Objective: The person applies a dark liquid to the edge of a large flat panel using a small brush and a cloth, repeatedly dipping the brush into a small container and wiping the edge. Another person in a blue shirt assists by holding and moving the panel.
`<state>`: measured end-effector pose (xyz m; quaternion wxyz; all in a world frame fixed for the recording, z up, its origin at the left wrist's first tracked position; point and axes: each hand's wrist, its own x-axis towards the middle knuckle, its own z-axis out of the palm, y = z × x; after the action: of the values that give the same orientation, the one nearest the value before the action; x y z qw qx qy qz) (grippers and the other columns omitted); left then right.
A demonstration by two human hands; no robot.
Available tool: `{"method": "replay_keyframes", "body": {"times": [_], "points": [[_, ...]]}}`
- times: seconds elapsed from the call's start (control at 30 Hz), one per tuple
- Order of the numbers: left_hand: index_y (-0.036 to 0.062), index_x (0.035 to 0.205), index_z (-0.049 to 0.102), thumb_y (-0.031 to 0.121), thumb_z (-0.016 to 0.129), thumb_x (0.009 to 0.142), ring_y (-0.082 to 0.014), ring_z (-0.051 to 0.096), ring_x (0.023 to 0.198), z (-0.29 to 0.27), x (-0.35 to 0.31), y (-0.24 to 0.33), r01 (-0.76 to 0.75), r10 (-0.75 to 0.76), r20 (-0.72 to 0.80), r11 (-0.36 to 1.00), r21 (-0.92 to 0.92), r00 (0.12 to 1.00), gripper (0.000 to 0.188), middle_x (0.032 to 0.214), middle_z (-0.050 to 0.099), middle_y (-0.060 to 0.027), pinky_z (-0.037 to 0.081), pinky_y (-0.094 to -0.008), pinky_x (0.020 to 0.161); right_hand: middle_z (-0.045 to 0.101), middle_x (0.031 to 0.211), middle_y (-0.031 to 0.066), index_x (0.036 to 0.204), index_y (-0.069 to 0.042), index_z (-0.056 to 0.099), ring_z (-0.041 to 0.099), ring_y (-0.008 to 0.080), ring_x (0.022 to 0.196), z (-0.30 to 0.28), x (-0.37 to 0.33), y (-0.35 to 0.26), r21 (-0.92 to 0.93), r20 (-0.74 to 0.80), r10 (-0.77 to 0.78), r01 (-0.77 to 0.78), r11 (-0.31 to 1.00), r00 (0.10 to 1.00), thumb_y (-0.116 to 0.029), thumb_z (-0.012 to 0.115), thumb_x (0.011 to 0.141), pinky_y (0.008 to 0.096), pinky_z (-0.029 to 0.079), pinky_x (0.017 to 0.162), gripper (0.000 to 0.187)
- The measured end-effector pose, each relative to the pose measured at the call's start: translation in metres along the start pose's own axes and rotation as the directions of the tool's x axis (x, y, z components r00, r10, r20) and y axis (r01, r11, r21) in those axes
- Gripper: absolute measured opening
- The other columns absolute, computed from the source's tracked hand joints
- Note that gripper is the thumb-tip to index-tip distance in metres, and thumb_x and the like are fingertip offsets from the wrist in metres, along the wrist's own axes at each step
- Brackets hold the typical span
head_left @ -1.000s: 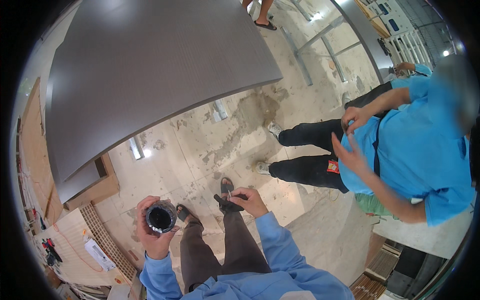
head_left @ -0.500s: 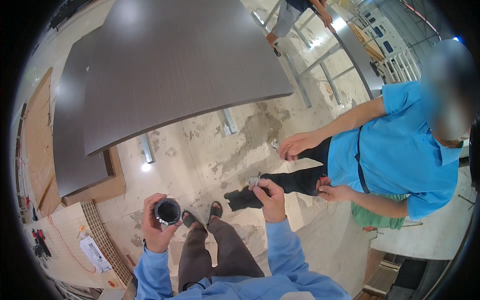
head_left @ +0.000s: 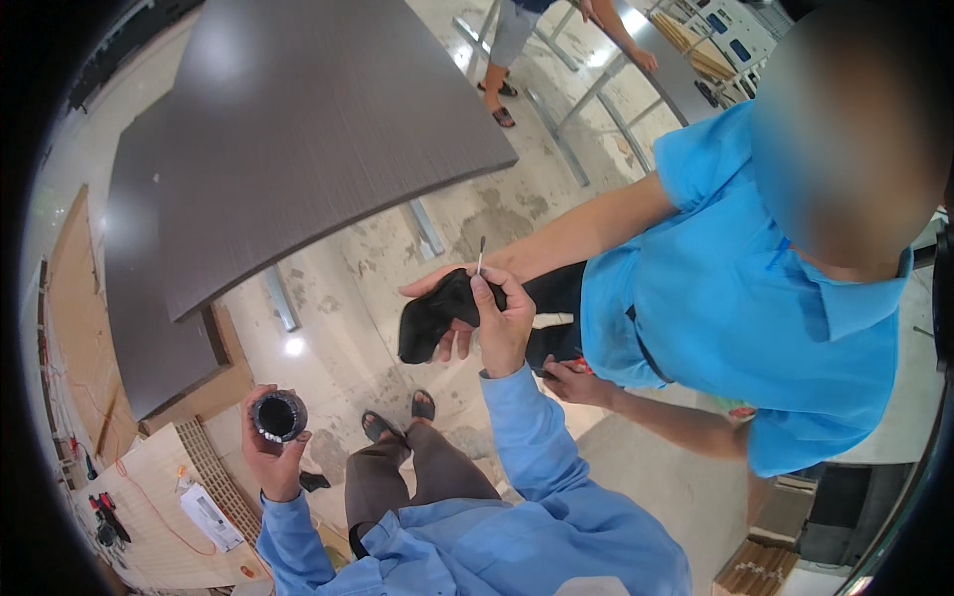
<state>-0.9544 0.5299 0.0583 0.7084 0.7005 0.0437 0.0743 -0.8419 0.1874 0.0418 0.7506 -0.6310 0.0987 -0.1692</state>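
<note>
On the left, my left hand [head_left: 268, 457] is closed around a dark, round, open-mouthed cup [head_left: 279, 416], its opening facing up; the inside is too dark to make out. Near the middle, my right hand [head_left: 505, 323] pinches a thin pale stick with a dark tip [head_left: 482, 256], tip upward. A black, soft-looking thing [head_left: 422, 323] lies at a co-worker's hand [head_left: 459, 343], whose fingers show under it. My right fingers overlap its edge; I cannot tell whether they touch it.
The co-worker in a blue shirt [head_left: 735, 288] stands close on the right. Large dark panels [head_left: 328, 149] rest on metal supports [head_left: 427, 230] ahead. At lower left is a pale bench [head_left: 149, 512] with red-handled tools [head_left: 107, 519]. Another person's leg [head_left: 497, 84] shows at the back.
My right hand has moved up and slightly left, and its stick now shows clearly. The co-worker has come nearer, one hand reaching left with the black thing. My left hand keeps the cup.
</note>
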Motion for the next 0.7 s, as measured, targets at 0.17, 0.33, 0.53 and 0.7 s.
{"method": "replay_keyframes", "body": {"times": [0.17, 0.33, 0.53, 0.7], "points": [[0.0014, 0.139, 0.054, 0.003, 0.087, 0.075, -0.0207, 0.06, 0.124, 0.011, -0.003, 0.026, -0.024, 0.024, -0.005, 0.999, -0.021, 1.0, 0.072, 0.134, 0.058, -0.0085, 0.049, -0.0348, 0.108, 0.073, 0.088, 0.0044, 0.103, -0.001, 0.074, 0.065, 0.0116, 0.075, -0.015, 0.037, -0.005, -0.243, -0.145, -0.12, 0.082, 0.967, 0.982, -0.015, 0.076, 0.097, 0.0302, 0.053, 0.067, 0.016], [0.0022, 0.139, 0.054, -0.003, 0.085, 0.072, -0.0184, 0.059, 0.124, 0.011, 0.003, 0.036, -0.066, 0.07, 0.059, 0.995, -0.069, 0.996, 0.075, 0.134, 0.057, -0.0074, 0.048, -0.0332, 0.109, 0.076, 0.098, 0.0088, 0.099, 0.0, 0.074, 0.068, 0.0169, 0.09, -0.042, 0.067, -0.009, -0.376, -0.194, -0.284, 0.197, 0.906, 0.939, -0.012, 0.076, 0.094, 0.032, 0.053, 0.084, 0.013], [0.003, 0.141, 0.052, -0.008, 0.083, 0.072, -0.0189, 0.056, 0.127, -0.005, 0.018, 0.044, -0.127, 0.134, 0.108, 0.989, -0.073, 0.985, 0.076, 0.135, 0.056, -0.0061, 0.046, -0.0339, 0.112, 0.076, 0.122, 0.015, 0.097, -0.002, 0.074, 0.069, 0.0335, 0.114, -0.029, 0.069, -0.02, -0.634, -0.182, -0.525, 0.309, 0.709, 0.831, -0.009, 0.078, 0.087, 0.0433, 0.052, 0.1, 0.013], [0.0031, 0.142, 0.051, -0.005, 0.085, 0.075, -0.0193, 0.056, 0.129, -0.041, 0.029, 0.05, -0.182, 0.19, 0.095, 0.98, -0.085, 0.977, 0.076, 0.137, 0.055, -0.0066, 0.046, -0.0346, 0.112, 0.076, 0.121, 0.0143, 0.098, -0.001, 0.073, 0.071, 0.0277, 0.108, 0.015, 0.026, -0.029, -0.572, -0.096, -0.541, 0.399, 0.717, 0.836, -0.009, 0.077, 0.088, 0.04, 0.054, 0.095, 0.013]]}}
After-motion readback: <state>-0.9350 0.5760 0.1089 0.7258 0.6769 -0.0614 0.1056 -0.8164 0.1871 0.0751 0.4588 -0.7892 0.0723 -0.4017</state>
